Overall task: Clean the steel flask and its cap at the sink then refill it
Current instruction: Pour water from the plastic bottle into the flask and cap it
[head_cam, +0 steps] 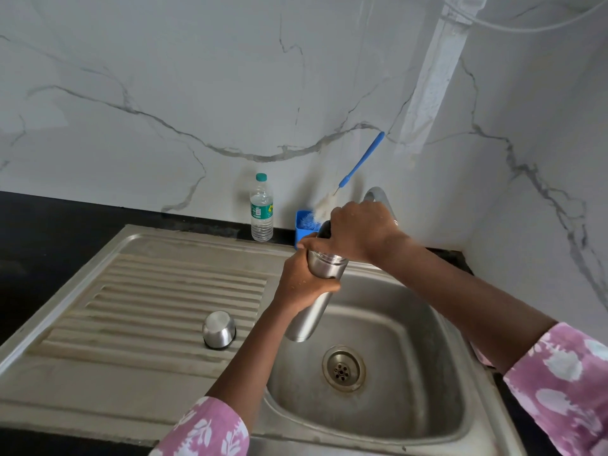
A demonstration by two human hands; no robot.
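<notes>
- Steel flask (pixel 311 315) was held tilted over the basin of the sink (pixel 404 327), its base above the drain (pixel 343 368) and its neck up near the tap (pixel 377 193).
- Our left hand (pixel 304 279) was wrapped round the upper body of the flask, fingers curled tight on the steel.
- Our right hand (pixel 358 232) was clamped over the dark top of the flask, covering it, so we could not tell what sat under the palm.
- The cap (pixel 218 329) stood mouth down on the ribbed drainboard (pixel 148 291), well apart from the flask and touched by neither of our hands.
- A bottle brush (pixel 360 164) with a blue handle leaned in a blue holder (pixel 300 229) behind the flask, and a plastic water bottle (pixel 261 209) stood beside it on the dark tabletop (pixel 49 218).
- We saw no water running from the tap.
- We judged the step to be a twist at the neck, the two hands working against each other; whether the top was being loosened or tightened we could not say.
- Should the top come off, the next move would call for a firm hold by the left hand on wet steel, the mouth brought under the tap, and the brush fetched from its holder.
</notes>
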